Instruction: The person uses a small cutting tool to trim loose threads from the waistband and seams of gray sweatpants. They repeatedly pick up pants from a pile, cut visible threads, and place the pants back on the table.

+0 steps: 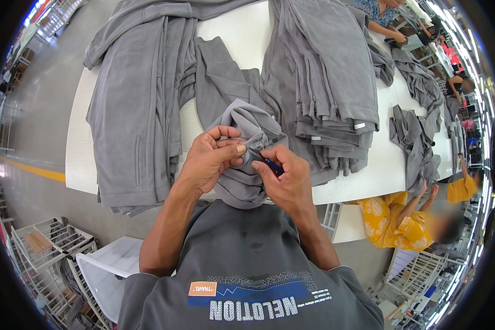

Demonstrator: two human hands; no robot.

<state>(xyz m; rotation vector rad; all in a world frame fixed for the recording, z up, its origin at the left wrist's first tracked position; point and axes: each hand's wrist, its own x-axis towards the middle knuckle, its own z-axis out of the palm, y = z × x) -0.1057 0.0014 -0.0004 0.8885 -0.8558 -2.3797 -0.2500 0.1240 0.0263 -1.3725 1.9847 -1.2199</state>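
Note:
My left hand [217, 157] is closed, thumb and fingertips pinching a fold of a bunched grey garment [247, 184] at the table's near edge, in front of my chest. Close beside it, my right hand [285, 175] wraps round a small dark-blue tool [273, 166] that looks like thread snips. The tool's tip is hidden at the cloth between both hands. The garment's lighter inner side shows above my fingers. Part of it trails away over the table, toward more grey cloth.
Grey garments lie in a tall pile [129, 121] on the left and another pile [330, 82] on the right of the white table [80, 148]. A person in a yellow top [393, 220] works at the right. A white chair [113, 258] stands at my lower left, near a rack [49, 242].

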